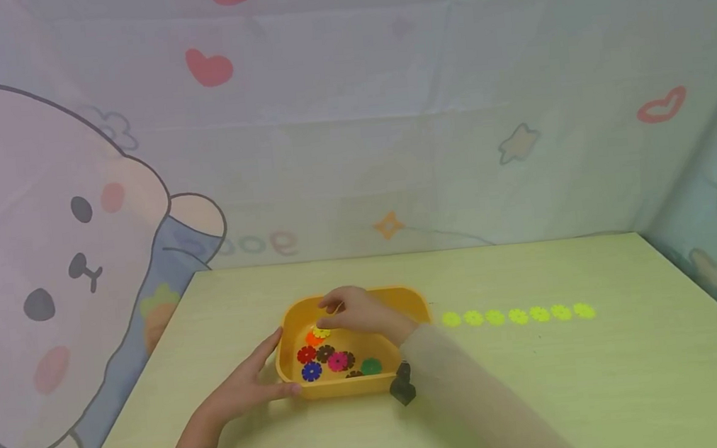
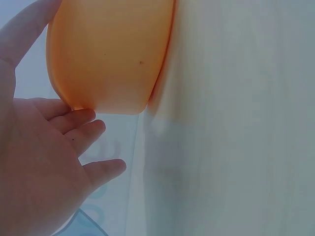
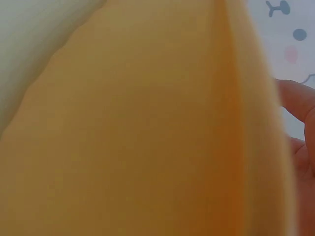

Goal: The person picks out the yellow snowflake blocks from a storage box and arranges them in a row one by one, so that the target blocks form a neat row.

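A yellow plastic bin (image 1: 360, 387) stands on the table and holds loose flower-shaped discs. My left hand (image 1: 244, 383) grips its left end, thumb at the front corner and fingers along the side. In the left wrist view that hand (image 2: 44, 162) touches the bin's outer wall (image 2: 113, 54), some fingers spread apart. My right hand (image 1: 360, 311) reaches inside over the back wall, its thumb just above a yellow disc (image 1: 322, 333). A gap shows between thumb and fingers. Beside that disc are an orange disc (image 1: 313, 340) and a red disc (image 1: 306, 354). The bin wall (image 3: 147, 123) fills most of the right wrist view.
Several yellow-green discs (image 1: 518, 317) lie in a straight row on the table (image 1: 540, 393), right of the bin. Blue (image 1: 312, 372), pink (image 1: 338, 362), brown and green (image 1: 371, 366) discs lie on the bin's floor. A printed cloth (image 1: 352, 146) hangs behind the table.
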